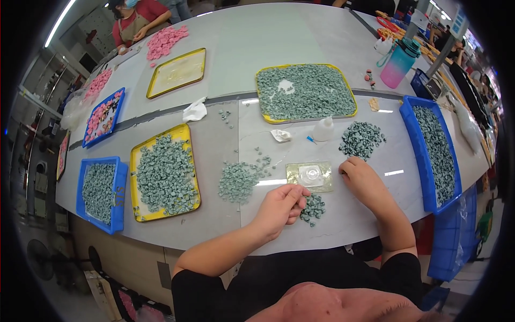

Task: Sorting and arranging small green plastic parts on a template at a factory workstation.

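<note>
My left hand (281,206) rests on the grey table with its fingers curled together, pinching a small grey-green piece right beside a little heap of such pieces (313,207). My right hand (360,177) lies on the table next to a square gold plate (310,176) that carries a clear round dish; its fingers are curled, and whether it holds anything is hidden. A loose pile of the same grey-green pieces (240,178) lies to the left of the plate, and another pile (361,139) sits beyond my right hand.
Yellow trays (189,169) (304,119) and blue trays (422,161) (119,193) hold more grey-green pieces. A small white squeeze bottle (323,129) stands behind the plate. A pink-and-teal water bottle (399,63) stands far right. Another person (137,19) works with pink pieces at the far left.
</note>
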`<state>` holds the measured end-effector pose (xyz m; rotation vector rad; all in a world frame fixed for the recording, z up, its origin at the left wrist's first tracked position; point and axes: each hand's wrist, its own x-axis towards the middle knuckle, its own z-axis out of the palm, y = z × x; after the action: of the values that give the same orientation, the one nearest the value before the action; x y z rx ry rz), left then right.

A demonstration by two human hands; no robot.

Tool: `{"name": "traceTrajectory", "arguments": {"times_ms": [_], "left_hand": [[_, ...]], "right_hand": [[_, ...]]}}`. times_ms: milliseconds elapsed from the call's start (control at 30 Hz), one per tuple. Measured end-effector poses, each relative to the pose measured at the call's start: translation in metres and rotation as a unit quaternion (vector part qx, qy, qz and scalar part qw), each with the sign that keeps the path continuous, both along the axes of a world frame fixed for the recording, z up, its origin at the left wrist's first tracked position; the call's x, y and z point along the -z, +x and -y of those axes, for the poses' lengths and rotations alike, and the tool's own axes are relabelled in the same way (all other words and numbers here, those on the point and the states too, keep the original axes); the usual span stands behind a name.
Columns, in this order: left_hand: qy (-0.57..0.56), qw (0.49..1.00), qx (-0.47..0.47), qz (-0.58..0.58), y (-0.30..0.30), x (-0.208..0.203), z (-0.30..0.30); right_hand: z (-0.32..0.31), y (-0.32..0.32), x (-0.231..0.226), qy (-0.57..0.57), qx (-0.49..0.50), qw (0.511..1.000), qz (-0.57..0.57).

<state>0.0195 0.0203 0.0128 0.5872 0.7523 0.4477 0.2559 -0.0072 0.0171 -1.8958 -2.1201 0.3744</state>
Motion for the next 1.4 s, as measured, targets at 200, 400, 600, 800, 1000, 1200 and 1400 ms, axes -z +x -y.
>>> {"name": "traceTrajectory", "arguments": {"times_ms": [200,400,600,800,1000,1200,1400], "left_hand": [[0.011,1.0,0.009,-0.017,0.012,-0.007,0.02],[0.016,1.0,0.015,0.008,0.024,-0.001,0.024],[0.055,0.998,0.016,-0.014,0.025,0.003,0.027],[0.089,0.995,0.015,-0.035,0.024,0.005,0.025],[0.085,0.994,0.044,-0.045,0.019,0.006,0.024],[0.069,0.994,0.072,-0.038,0.018,0.004,0.023],[0.077,0.993,0.071,-0.06,0.02,0.003,0.024]], "right_hand": [[0.018,0.001,-0.008,0.061,0.007,0.996,-0.068],[0.024,-0.011,-0.016,0.12,-0.092,0.968,-0.198],[0.028,-0.019,-0.016,0.178,-0.21,0.952,-0.137],[0.024,-0.021,-0.012,0.16,-0.251,0.94,-0.17],[0.02,-0.018,-0.011,0.112,-0.273,0.935,-0.196],[0.021,-0.015,-0.013,0.083,-0.286,0.931,-0.211],[0.022,-0.015,-0.011,0.095,-0.291,0.934,-0.184]]}}
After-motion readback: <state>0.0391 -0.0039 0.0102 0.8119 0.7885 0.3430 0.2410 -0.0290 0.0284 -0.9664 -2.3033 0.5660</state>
